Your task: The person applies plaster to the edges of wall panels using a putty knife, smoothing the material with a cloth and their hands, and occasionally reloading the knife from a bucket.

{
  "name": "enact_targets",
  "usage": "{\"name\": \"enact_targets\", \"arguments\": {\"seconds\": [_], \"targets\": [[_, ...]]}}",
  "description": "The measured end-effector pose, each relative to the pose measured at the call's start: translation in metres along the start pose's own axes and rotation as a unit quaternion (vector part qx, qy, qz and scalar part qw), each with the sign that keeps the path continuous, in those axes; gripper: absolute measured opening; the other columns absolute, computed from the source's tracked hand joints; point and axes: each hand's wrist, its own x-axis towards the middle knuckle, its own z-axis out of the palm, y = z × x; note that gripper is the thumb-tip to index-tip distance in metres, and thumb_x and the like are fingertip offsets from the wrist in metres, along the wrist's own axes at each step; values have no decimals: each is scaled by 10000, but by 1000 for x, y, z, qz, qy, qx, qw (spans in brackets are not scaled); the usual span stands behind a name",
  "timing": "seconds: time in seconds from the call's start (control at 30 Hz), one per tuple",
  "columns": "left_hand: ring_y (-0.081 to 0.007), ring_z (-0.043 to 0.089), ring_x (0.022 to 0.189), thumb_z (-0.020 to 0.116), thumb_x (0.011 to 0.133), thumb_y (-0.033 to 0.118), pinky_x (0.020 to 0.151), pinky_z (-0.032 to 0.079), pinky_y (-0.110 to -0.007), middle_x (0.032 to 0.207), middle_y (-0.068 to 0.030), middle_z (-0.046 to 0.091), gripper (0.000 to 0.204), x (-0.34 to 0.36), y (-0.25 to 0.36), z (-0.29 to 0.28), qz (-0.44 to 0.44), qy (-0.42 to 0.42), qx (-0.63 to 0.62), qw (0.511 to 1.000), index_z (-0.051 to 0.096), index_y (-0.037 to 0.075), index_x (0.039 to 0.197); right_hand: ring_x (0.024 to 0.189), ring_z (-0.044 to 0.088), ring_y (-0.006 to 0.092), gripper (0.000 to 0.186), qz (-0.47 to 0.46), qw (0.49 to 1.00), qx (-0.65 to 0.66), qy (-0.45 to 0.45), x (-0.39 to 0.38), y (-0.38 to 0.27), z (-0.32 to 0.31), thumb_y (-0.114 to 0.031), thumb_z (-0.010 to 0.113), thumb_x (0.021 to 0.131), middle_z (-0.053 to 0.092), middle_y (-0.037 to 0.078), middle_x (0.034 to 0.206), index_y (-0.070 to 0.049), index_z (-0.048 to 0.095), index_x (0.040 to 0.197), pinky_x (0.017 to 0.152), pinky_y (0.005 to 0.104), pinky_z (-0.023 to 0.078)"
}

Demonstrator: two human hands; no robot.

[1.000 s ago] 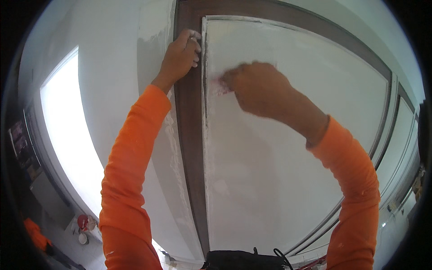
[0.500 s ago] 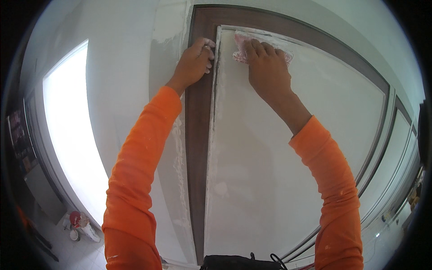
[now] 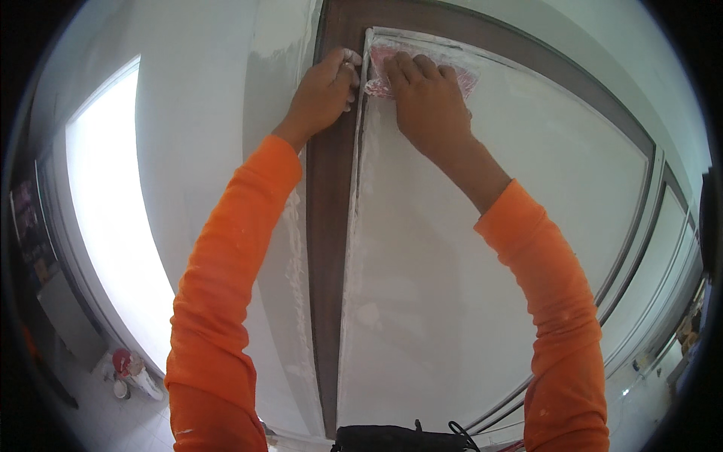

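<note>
My right hand [image 3: 433, 94] presses a crumpled red sheet [image 3: 382, 87] coated with white dust, its kind unclear, against the upper left corner of a pale panel [image 3: 452, 264]. The sheet sticks out past the fingers on both sides. Close by on the left, my left hand [image 3: 320, 94] is closed, its white-dusted fingers curled at the brown wooden frame [image 3: 327, 226]. What those fingers hold, if anything, is hidden. A thin, white-smeared strip [image 3: 360, 135] edges the panel between the two hands.
Left of the frame runs a wall with patchy filler [image 3: 279, 188], then a bright opening [image 3: 109, 188]. A red container [image 3: 122, 360] and a small white pot [image 3: 121, 389] stand on the tiled floor. Below me juts a black object [image 3: 384, 438]. More framed panels [image 3: 655, 256] continue to the right.
My right hand has slid left with the red sheet, up to the panel's corner. My left hand stays at the frame. The whole view has shifted slightly.
</note>
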Motion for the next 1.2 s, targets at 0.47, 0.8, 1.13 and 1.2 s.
{"name": "enact_targets", "arguments": {"seconds": [0.47,0.8,1.13,1.2], "targets": [[-118,554,758,422,989,169,676,513,-279,929,-37,585,275,1,0,-2,-21,10,8,1000,557,68,1206,1012,633,246,346,-57,996,54,-43,-12,19,-49,-25,611,808,662,102,1090,-9,628,1153,855,381,467],[-121,558,749,423,989,164,655,510,-278,932,-39,591,273,-1,-3,0,-14,8,-13,1000,560,66,1203,1170,533,233,482,-2,999,-24,30,-11,4,11,-102,603,858,541,102,1278,-22,524,1327,944,427,425],[-125,563,743,433,993,183,646,508,-280,924,-45,602,269,0,-6,5,8,24,31,999,560,71,1201,1116,577,230,435,-76,997,9,-21,-3,21,-4,-104,613,850,635,67,1194,-40,600,1280,914,401,447],[-195,614,701,448,995,218,641,518,-345,862,-109,648,266,0,-7,4,42,43,34,998,576,46,1153,1065,609,235,420,-124,984,74,-107,-4,25,-27,-56,594,835,667,83,1136,-52,619,1254,894,383,460]]}}
